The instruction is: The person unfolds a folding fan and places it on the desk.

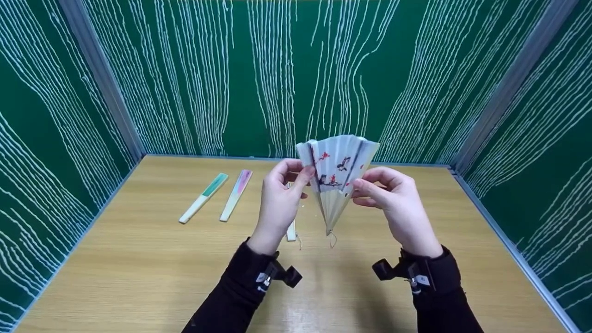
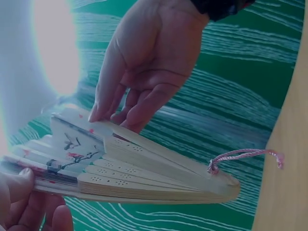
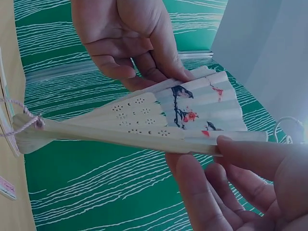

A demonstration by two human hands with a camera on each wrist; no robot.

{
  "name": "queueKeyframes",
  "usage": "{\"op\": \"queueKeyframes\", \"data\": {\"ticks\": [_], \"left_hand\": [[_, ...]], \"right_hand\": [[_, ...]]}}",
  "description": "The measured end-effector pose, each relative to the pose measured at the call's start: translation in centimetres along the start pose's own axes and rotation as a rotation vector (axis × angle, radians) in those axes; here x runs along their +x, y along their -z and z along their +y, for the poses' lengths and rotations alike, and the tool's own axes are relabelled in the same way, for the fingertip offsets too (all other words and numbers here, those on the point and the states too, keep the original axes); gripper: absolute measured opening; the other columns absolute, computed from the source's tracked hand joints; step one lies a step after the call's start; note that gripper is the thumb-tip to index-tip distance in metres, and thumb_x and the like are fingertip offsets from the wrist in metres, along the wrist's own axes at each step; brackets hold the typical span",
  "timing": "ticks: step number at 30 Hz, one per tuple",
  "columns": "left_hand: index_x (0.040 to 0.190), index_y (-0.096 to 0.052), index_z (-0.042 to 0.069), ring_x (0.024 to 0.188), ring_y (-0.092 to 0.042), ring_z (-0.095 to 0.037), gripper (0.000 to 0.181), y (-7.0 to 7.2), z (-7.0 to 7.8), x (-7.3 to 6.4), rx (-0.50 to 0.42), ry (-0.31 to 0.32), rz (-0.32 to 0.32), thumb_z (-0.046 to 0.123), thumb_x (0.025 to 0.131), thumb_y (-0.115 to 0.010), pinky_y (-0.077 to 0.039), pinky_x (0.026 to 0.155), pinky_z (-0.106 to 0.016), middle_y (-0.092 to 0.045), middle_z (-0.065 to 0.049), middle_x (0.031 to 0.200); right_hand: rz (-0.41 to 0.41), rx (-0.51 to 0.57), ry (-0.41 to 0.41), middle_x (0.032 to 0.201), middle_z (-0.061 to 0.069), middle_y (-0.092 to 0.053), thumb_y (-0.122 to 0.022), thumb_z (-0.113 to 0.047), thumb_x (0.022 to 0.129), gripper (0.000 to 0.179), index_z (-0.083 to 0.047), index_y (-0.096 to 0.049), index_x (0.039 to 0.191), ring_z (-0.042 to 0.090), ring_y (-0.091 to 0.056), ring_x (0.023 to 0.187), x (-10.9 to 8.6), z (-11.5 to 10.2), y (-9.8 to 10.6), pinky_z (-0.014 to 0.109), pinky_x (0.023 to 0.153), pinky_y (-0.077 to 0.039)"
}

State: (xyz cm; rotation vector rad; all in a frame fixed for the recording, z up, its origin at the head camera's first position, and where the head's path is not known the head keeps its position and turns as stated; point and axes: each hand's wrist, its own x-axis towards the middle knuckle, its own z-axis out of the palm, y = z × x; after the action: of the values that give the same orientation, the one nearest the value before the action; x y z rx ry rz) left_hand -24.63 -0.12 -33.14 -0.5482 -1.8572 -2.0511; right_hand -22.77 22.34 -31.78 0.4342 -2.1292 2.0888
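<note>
Both hands hold a partly spread folding fan (image 1: 340, 164) above the table, its pivot end pointing down with a small cord loop hanging from it. Painted birds, red blossoms and a dark branch decorate its pale leaf. My left hand (image 1: 282, 196) pinches the fan's left edge between thumb and fingers. On the opposite edge, my right hand (image 1: 400, 199) pinches a rib the same way. Punched flower-like holes show on the pale ribs (image 3: 139, 115) in the right wrist view. Behind the left hand, a closed folding fan (image 1: 291, 231) with a cord lies mostly hidden on the table.
To the left on the wooden table (image 1: 138, 259) lie two closed fans, one with a green leaf (image 1: 203, 198) and one with a pink and blue leaf (image 1: 236, 195). Green walls (image 1: 240, 115) with white wavy lines enclose the table at the back and sides.
</note>
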Motion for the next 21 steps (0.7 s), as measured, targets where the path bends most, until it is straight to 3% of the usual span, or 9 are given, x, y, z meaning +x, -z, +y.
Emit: {"op": "queueKeyframes", "data": {"ticks": [8, 15, 21], "left_hand": [[0.102, -0.065, 0.005, 0.084, -0.062, -0.028, 0.016, 0.2, 2.3, -0.4, -0.035, 0.015, 0.035, 0.016, 0.091, -0.065, -0.055, 0.065, -0.044, -0.064, -0.008, 0.095], [0.104, -0.068, 0.014, 0.085, -0.065, -0.025, 0.023, 0.7, -0.2, 0.5, -0.064, 0.003, 0.018, 0.03, 0.088, -0.067, -0.056, 0.066, -0.041, -0.066, -0.006, 0.097], [0.107, -0.067, 0.009, 0.086, -0.066, -0.028, 0.022, 0.9, 0.5, 0.4, -0.088, 0.032, 0.007, 0.024, 0.091, -0.064, -0.056, 0.07, -0.042, -0.066, -0.009, 0.099]], "right_hand": [[0.023, 0.034, 0.019, 0.103, 0.023, -0.063, -0.069, -0.018, 0.088, 0.033, 0.008, -0.058, 0.105, 0.035, -0.065, 0.09, -0.1, -0.2, 0.5, 0.044, 0.079, -0.055], [0.048, 0.011, 0.043, 0.098, 0.02, -0.063, -0.067, -0.019, 0.089, 0.033, 0.007, -0.059, 0.107, 0.028, -0.063, 0.084, -0.1, -0.4, 0.9, 0.039, 0.071, -0.057], [0.055, 0.024, 0.071, 0.088, 0.018, -0.062, -0.066, -0.02, 0.09, 0.033, 0.007, -0.058, 0.107, 0.03, -0.061, 0.078, -0.1, -0.4, 1.2, 0.038, 0.067, -0.057]]}}
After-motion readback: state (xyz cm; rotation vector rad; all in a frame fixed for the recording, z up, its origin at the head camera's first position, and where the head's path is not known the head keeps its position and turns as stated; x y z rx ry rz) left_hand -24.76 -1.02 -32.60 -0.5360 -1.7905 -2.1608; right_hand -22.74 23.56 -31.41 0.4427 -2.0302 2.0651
